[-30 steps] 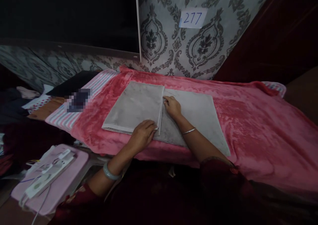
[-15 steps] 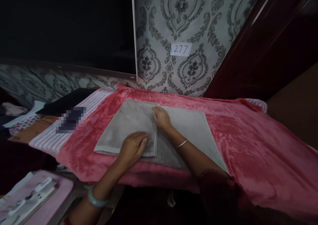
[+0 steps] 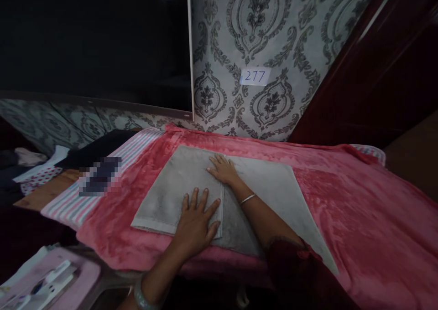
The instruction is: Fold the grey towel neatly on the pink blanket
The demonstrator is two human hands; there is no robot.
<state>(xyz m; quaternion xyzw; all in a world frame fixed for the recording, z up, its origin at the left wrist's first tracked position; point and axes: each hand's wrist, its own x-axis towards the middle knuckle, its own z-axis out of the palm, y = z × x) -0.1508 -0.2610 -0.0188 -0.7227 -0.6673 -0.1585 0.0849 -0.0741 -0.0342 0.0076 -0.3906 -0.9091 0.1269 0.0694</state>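
Note:
A grey cloth (image 3: 270, 182) lies on a red plush blanket, its left part folded over into a thicker layer whose edge runs down the middle. My left hand (image 3: 196, 221) rests on the near part of that folded layer, fingers spread. Farther back, my right hand (image 3: 222, 167) lies flat with fingers apart across the fold's edge. Neither hand grips anything. The underside of the folded layer is hidden.
The red blanket (image 3: 369, 209) covers a surface against the patterned wall. A striped cloth (image 3: 65, 205) shows at left, with a pixelated dark item on it. A large screen (image 3: 96, 41) stands behind. A pink tray or stool (image 3: 85, 273) holding items sits low at left.
Both hands have opened from curled to flat with spread fingers on the cloth. The view has shifted slightly, while the fold looks much the same.

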